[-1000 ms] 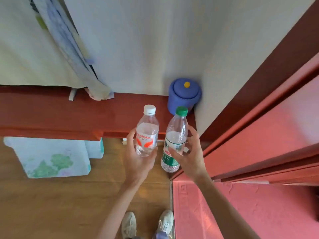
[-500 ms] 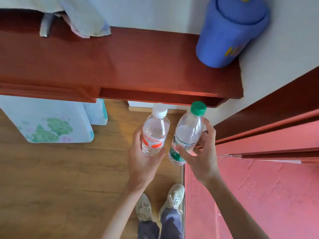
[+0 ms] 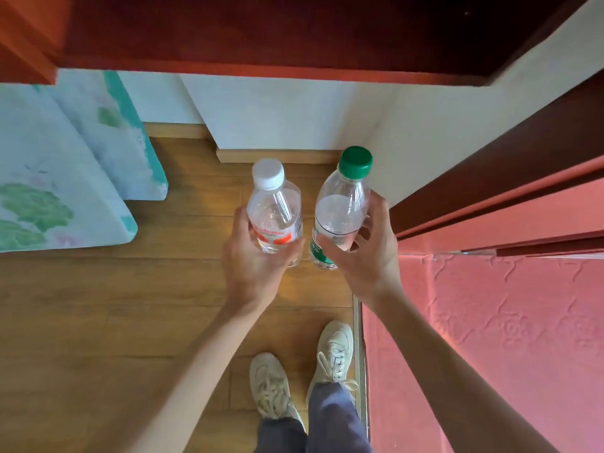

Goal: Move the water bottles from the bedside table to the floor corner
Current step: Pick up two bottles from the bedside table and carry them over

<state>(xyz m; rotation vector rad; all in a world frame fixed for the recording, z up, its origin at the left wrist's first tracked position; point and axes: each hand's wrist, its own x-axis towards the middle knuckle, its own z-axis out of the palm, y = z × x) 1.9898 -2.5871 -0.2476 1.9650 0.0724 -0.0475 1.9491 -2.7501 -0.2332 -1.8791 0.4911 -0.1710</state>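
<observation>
Head camera looked down on a brown wood-plank floor where it met a white wall and a pale wooden baseboard. The left hand gripped a clear plastic water bottle with a white cap and red-orange label, fingers curled round its lower body. The right hand gripped a clear plastic water bottle with a green cap and green label in the same way. Both bottles stood nearly upright, just beside each other, low over the floor near the corner; whether their bases touched the planks could not be told. A dark red wooden tabletop crossed the top of the view. A pale blue flowered cushion lay at the left, a pink textured cover at the right, and beige sneakers stood below.
</observation>
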